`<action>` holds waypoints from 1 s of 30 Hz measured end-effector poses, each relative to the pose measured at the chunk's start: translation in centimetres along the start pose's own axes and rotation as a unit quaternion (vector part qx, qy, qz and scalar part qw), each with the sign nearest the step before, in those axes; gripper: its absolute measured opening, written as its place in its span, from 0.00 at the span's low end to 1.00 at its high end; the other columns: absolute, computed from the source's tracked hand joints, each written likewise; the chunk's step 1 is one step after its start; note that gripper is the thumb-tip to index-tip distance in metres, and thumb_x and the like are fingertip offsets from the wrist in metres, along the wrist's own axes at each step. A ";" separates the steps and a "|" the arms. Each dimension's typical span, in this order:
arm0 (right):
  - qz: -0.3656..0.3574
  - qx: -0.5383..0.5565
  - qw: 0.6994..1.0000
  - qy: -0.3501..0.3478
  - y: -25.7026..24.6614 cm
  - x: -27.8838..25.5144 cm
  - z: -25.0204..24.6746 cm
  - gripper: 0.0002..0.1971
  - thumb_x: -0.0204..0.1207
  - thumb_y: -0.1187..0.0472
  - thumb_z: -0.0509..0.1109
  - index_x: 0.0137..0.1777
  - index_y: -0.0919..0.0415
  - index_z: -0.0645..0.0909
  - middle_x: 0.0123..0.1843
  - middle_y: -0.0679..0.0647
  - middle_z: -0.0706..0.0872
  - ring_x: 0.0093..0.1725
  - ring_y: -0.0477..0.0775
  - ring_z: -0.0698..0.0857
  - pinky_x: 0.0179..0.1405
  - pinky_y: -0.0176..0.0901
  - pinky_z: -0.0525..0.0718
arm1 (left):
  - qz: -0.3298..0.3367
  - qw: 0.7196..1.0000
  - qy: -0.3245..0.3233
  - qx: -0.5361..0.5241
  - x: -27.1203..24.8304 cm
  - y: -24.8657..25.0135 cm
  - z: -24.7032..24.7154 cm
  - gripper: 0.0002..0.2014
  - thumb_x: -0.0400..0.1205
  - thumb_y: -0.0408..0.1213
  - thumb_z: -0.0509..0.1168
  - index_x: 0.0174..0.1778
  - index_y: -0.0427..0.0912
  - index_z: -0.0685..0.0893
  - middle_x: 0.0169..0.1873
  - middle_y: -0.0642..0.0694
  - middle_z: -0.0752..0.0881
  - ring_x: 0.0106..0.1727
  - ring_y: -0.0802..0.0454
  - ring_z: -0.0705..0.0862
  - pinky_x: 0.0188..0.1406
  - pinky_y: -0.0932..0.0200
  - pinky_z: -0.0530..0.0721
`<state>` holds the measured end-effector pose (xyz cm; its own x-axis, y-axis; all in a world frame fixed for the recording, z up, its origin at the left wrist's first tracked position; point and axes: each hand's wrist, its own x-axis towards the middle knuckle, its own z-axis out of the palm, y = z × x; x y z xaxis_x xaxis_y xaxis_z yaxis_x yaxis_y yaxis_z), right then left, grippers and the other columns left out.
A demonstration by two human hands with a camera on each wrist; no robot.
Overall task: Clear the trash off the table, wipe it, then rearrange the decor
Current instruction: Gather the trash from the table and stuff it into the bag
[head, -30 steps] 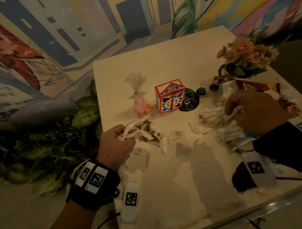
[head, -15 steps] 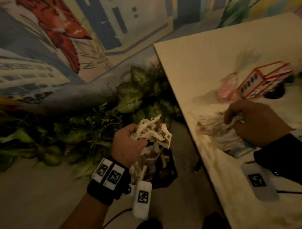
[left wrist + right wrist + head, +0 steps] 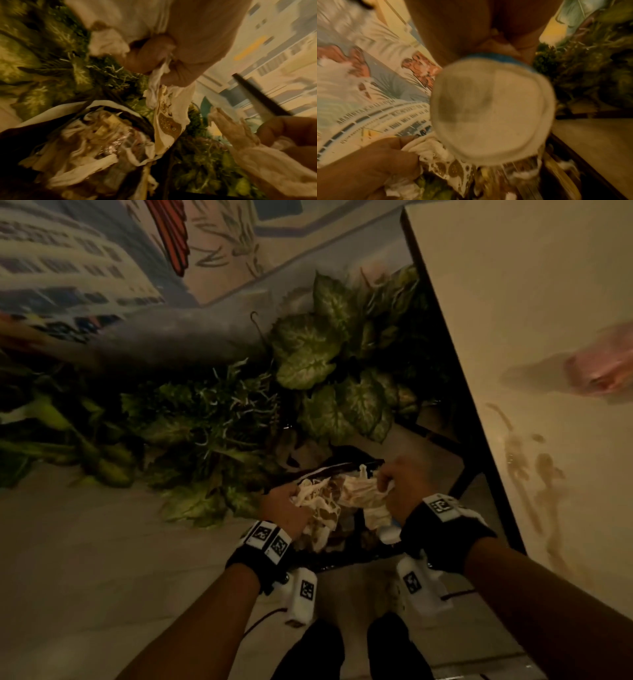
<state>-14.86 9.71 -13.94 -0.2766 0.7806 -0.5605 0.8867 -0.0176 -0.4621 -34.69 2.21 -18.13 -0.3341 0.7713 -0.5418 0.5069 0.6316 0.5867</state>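
Both hands hover over an open black trash bag (image 3: 346, 465) on the floor left of the table (image 3: 513, 302). My left hand (image 3: 287, 505) grips a crumpled white napkin with a brown print (image 3: 320, 505); in the left wrist view the napkin (image 3: 168, 121) hangs from the fingers (image 3: 154, 58) above the bag's paper trash (image 3: 96, 142). My right hand (image 3: 400, 484) grips a wad of crumpled tissue (image 3: 363, 496) together with a white cup with a blue rim (image 3: 491, 111), seen blurred in the right wrist view.
Leafy green plants (image 3: 308, 347) line the painted wall behind the bag. The table's dark edge (image 3: 455, 378) is just right of my hands. Brown stains (image 3: 544, 470) and a pink wrapped item (image 3: 606, 371) lie on the tabletop. My shoes (image 3: 342, 652) stand below.
Both hands carried their trash off the table, left and down to the bag on the floor. My view swung from the tabletop to the floor.
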 end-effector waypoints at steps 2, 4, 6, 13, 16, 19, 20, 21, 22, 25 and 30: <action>0.013 -0.008 1.000 -0.018 1.2 2.4 2.4 0.22 0.68 0.78 0.62 0.27 0.48 0.65 0.54 0.56 0.72 0.55 0.61 0.77 0.47 0.41 0.70 | -0.036 0.999 -0.026 0.016 2.5 -1.9 2.5 0.22 0.76 0.32 0.70 0.67 0.36 0.79 0.63 0.40 0.82 0.65 0.43 0.80 0.53 0.65 0.75; 0.042 -0.025 0.998 -0.046 2.2 4.5 4.7 0.20 0.71 0.76 0.65 0.28 0.51 0.67 0.65 0.62 0.71 0.54 0.62 0.77 0.49 0.44 0.73 | -0.052 0.997 -0.051 0.031 4.8 -3.9 4.8 0.22 0.76 0.33 0.69 0.68 0.37 0.78 0.65 0.39 0.80 0.65 0.41 0.79 0.60 0.59 0.78; 0.082 -0.050 0.991 -0.089 2.9 6.3 6.8 0.06 0.72 0.70 0.69 0.45 0.61 0.78 0.73 0.63 0.65 0.62 0.65 0.76 0.60 0.48 0.76 | -0.050 0.995 -0.065 0.051 6.8 -5.6 7.1 0.19 0.78 0.35 0.67 0.65 0.36 0.80 0.63 0.39 0.81 0.64 0.41 0.80 0.62 0.57 0.78; 0.080 -0.059 0.990 -0.103 5.9 11.0 14.8 0.33 0.70 0.62 0.72 0.74 0.66 0.64 0.77 0.63 0.63 0.72 0.66 0.70 0.71 0.55 0.73 | -0.012 0.977 -0.150 0.149 9.9 -8.5 12.2 0.34 0.84 0.46 0.60 0.82 0.39 0.54 0.81 0.41 0.58 0.82 0.43 0.56 0.81 0.53 0.51; 0.073 -0.107 0.987 -0.098 6.3 11.8 16.3 0.22 0.72 0.57 0.71 0.65 0.62 0.74 0.71 0.62 0.70 0.67 0.65 0.74 0.63 0.54 0.78 | -0.042 0.963 -0.171 0.206 10.6 -9.2 13.3 0.38 0.82 0.42 0.64 0.83 0.37 0.50 0.82 0.37 0.55 0.82 0.41 0.56 0.80 0.53 0.54; 0.067 -0.133 0.982 -0.118 7.0 12.7 17.1 0.21 0.75 0.61 0.68 0.68 0.64 0.73 0.73 0.65 0.68 0.70 0.67 0.73 0.66 0.55 0.76 | -0.068 0.955 -0.190 0.217 11.2 -9.3 13.9 0.38 0.81 0.38 0.66 0.82 0.37 0.52 0.80 0.36 0.58 0.80 0.40 0.61 0.77 0.53 0.60; 0.067 -0.132 0.981 -0.122 7.2 13.2 17.4 0.23 0.78 0.60 0.66 0.71 0.66 0.70 0.76 0.66 0.65 0.73 0.68 0.70 0.70 0.56 0.73 | -0.074 0.953 -0.194 0.220 11.4 -9.3 14.2 0.37 0.81 0.37 0.66 0.81 0.36 0.53 0.80 0.35 0.59 0.80 0.40 0.61 0.77 0.53 0.61; 0.067 -0.124 0.980 -0.141 7.1 13.4 17.3 0.26 0.80 0.59 0.63 0.76 0.67 0.64 0.79 0.67 0.60 0.76 0.68 0.65 0.75 0.57 0.67 | -0.079 0.952 -0.195 0.221 11.5 -9.3 14.3 0.34 0.82 0.37 0.64 0.81 0.35 0.55 0.79 0.34 0.60 0.80 0.39 0.62 0.76 0.53 0.61; 0.068 -0.114 0.978 -0.161 7.0 13.6 17.3 0.29 0.83 0.56 0.59 0.80 0.66 0.56 0.82 0.66 0.54 0.80 0.67 0.58 0.79 0.57 0.59 | -0.080 0.953 -0.191 0.220 11.7 -9.3 14.4 0.31 0.84 0.37 0.61 0.80 0.34 0.57 0.79 0.34 0.61 0.79 0.40 0.62 0.76 0.54 0.60; 0.044 -0.092 0.978 -0.184 6.7 13.9 17.5 0.30 0.86 0.54 0.51 0.82 0.63 0.44 0.84 0.62 0.44 0.83 0.63 0.47 0.80 0.52 0.46 | -0.050 0.954 -0.192 0.223 11.7 -9.3 14.8 0.24 0.89 0.37 0.51 0.80 0.34 0.57 0.80 0.36 0.62 0.80 0.42 0.62 0.78 0.56 0.55; 0.064 -0.062 0.974 -0.211 6.9 14.5 18.2 0.28 0.87 0.56 0.50 0.82 0.64 0.44 0.84 0.61 0.43 0.83 0.63 0.45 0.79 0.47 0.44 | -0.063 0.945 -0.207 0.245 12.6 -9.6 15.3 0.25 0.89 0.40 0.50 0.81 0.37 0.56 0.81 0.38 0.59 0.80 0.42 0.61 0.78 0.53 0.58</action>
<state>-19.49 9.52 -37.71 -0.2655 0.4513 -0.8519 0.9544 -0.0017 -0.2984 -31.57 4.71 -39.83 -0.1278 0.5311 -0.8376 0.8248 0.5259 0.2076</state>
